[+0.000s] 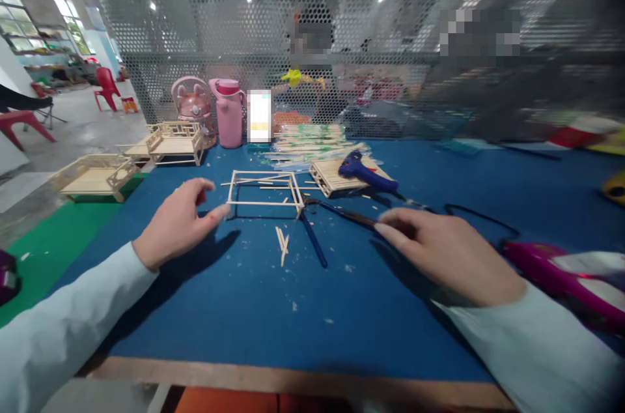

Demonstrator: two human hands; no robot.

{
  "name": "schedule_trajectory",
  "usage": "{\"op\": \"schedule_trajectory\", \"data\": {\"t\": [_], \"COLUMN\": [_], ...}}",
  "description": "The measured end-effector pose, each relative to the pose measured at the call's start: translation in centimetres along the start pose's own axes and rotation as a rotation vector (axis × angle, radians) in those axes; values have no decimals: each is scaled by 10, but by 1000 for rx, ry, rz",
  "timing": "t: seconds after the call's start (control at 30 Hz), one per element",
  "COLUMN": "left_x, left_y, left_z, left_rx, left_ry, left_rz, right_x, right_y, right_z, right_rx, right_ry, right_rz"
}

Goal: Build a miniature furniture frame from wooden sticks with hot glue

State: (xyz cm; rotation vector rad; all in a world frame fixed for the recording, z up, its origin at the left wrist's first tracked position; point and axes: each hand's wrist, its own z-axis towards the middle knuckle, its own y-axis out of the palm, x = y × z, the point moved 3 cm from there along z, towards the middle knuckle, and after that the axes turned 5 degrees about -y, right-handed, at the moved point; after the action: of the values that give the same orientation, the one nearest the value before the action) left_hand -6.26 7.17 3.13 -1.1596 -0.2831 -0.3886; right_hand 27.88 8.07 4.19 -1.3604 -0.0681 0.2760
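My left hand [178, 221] has its thumb and fingers apart, with the thumb tip at the left corner of a small box-shaped frame of thin wooden sticks [263, 204]. Whether the thumb presses on the frame I cannot tell. My right hand [446, 250] has its thumb and fingers closed at the end of one blue handle of a pair of pliers [342, 212]. The pliers lie spread, jaws beside the frame's right front corner, their other handle pointing toward me. A few short stick pieces [282, 243] lie in front of the frame.
A blue glue gun [368, 173] rests on a slatted wooden panel [332, 177], near a stick pile [312, 142]. Miniature wooden benches [97, 177] stand left. A pink bottle [228, 114] and lit phone [259, 116] stand behind. A magenta device [551, 263] lies right. Perforated mesh [219, 22] closes the back.
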Motion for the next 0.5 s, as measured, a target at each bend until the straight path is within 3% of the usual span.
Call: {"op": "schedule_trajectory", "data": {"t": [0.07, 0.13, 0.3, 0.5], "left_x": [-8, -11, -9, -11], "left_y": [12, 21, 28, 33], "left_z": [3, 1, -3, -4], "left_rx": [-195, -270, -284, -255], "left_ry": [-41, -35, -27, -20], "left_rz": [143, 225, 277, 206], "right_x": [23, 39, 60, 70], "right_y": [2, 6, 17, 10], "right_z": [-14, -26, -38, -18], "right_rx": [-56, -64, -76, -204], "right_ry": [75, 86, 9, -51], "right_rz": [-116, -161, -118, 66]}}
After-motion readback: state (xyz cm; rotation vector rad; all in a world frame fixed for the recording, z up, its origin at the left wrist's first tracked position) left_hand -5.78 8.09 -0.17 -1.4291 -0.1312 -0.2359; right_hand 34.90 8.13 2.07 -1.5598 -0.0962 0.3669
